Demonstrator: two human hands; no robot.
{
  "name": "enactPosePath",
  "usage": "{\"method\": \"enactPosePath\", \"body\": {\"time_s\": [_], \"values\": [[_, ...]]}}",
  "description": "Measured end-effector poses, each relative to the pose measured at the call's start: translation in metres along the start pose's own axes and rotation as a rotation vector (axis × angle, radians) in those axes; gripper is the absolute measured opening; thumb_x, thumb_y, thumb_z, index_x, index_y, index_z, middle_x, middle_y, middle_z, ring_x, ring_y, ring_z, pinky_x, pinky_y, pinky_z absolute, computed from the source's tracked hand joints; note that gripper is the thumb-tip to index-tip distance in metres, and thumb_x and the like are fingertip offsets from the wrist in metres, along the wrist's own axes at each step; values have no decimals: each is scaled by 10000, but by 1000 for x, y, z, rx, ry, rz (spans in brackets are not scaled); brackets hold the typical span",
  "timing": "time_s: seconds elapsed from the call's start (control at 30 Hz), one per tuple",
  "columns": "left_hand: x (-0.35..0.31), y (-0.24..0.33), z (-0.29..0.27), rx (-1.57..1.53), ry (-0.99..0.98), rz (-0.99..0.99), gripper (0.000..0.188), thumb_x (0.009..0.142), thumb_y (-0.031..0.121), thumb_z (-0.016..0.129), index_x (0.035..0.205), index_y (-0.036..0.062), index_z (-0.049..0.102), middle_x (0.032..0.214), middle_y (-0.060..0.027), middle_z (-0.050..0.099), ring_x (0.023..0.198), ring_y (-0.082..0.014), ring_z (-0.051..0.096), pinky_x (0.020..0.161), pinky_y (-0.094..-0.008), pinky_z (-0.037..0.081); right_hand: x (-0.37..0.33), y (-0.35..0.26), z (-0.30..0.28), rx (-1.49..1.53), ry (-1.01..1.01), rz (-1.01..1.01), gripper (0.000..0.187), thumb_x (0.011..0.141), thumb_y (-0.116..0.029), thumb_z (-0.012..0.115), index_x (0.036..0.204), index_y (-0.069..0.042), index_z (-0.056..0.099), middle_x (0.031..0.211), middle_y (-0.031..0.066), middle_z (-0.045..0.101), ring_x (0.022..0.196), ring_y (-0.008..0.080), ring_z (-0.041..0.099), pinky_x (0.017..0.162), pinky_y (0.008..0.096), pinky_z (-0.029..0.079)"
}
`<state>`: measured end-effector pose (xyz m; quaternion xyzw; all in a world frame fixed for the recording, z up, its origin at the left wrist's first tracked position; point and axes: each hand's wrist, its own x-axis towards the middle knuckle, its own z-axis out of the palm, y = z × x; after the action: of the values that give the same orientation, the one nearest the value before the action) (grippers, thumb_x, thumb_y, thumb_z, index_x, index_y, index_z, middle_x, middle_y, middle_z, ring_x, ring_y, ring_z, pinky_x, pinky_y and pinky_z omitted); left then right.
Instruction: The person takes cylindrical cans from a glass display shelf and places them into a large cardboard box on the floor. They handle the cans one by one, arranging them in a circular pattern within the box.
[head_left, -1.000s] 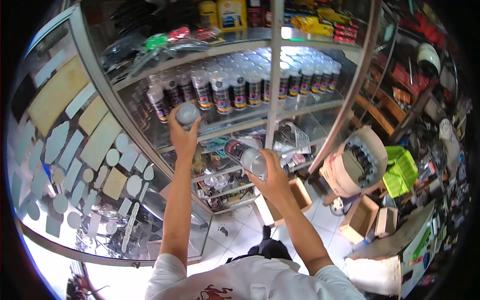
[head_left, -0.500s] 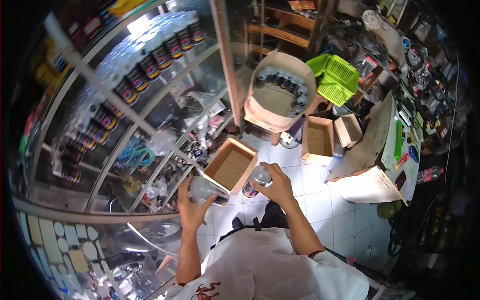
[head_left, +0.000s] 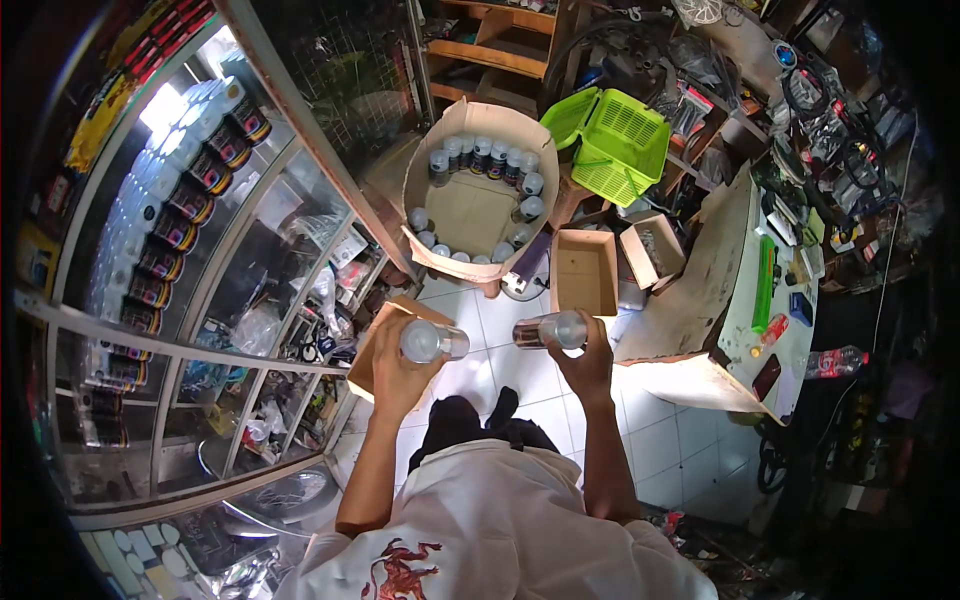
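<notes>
My left hand point(head_left: 396, 378) is closed around a spray can point(head_left: 424, 342) with a clear cap, held tilted on its side. A second spray can point(head_left: 540, 330), dark with a clear cap, lies sideways in the grip of my right hand point(head_left: 588, 368). The two cans are apart, raised above the white tiled floor. Partly hidden behind my left hand is a small open cardboard box point(head_left: 362, 366). Ahead of both hands stands a large rounded cardboard box point(head_left: 408, 158), where similar cans point(head_left: 490, 156) stand along the inner wall around a bare cardboard middle.
On the left, a glass cabinet point(head_left: 320, 205) holds rows of spray cans point(head_left: 180, 205). A green plastic basket point(head_left: 625, 150) sits beside the large box. Two smaller cartons, one upright point(head_left: 585, 272) and one tilted point(head_left: 652, 250), stand before a cluttered table point(head_left: 745, 270) at right.
The view has swung to the right, so the cabinet and boxes sit further left. Both cans, still in my hands, have moved away from the small box and tipped toward each other.
</notes>
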<state>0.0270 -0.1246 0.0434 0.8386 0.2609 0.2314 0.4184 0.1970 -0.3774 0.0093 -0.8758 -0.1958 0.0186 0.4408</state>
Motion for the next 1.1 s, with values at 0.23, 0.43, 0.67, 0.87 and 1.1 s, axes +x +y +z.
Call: {"method": "enactPosePath", "body": {"time_s": [0.23, 0.43, 0.67, 0.87, 1.1], "values": [[87, 1, 20, 14, 43, 13, 717, 637, 9, 883, 1289, 48, 590, 1266, -141, 557, 1156, -300, 613, 971, -390, 545, 115, 47, 41, 78, 116, 24, 688, 804, -347, 859, 1315, -11, 543, 1186, 239, 632, 1050, 427, 658, 891, 491, 547], [175, -19, 36, 10, 68, -82, 754, 616, 29, 915, 1290, 23, 577, 1267, -145, 553, 1171, -299, 583, 987, -390, 506, 258, 61, 113, -64, 63, -21, 701, 843, -374, 808, 1349, 17, 521, 1218, 274, 627, 1088, 456, 649, 907, 516, 539], [277, -59, 56, 88, 20, -14, 678, 650, 36, 872, 1266, 0, 592, 1260, -146, 548, 1168, -309, 588, 986, -393, 500, 377, 128, 220, -284, -85, 270, 797, 849, -493, 756, 1359, 45, 464, 1272, 313, 589, 1154, 470, 617, 981, 530, 513], [333, -87, 61, 22, -35, -123, 710, 658, 100, 907, 1292, 18, 596, 1299, -196, 544, 1219, -392, 557, 1041, -445, 467, 404, 180, 295, -496, -312, 383, 784, 861, -414, 751, 1384, 64, 414, 1332, 317, 527, 1116, 475, 641, 917, 531, 560], [374, -114, 72, 77, -92, -146, 731, 661, 60, 913, 1304, 27, 568, 1298, -175, 531, 1223, -347, 561, 1006, -422, 511, 383, 226, 328, -471, -399, 424, 624, 932, -236, 654, 1437, 20, 393, 1395, 272, 480, 1237, 444, 572, 982, 545, 516]]}}
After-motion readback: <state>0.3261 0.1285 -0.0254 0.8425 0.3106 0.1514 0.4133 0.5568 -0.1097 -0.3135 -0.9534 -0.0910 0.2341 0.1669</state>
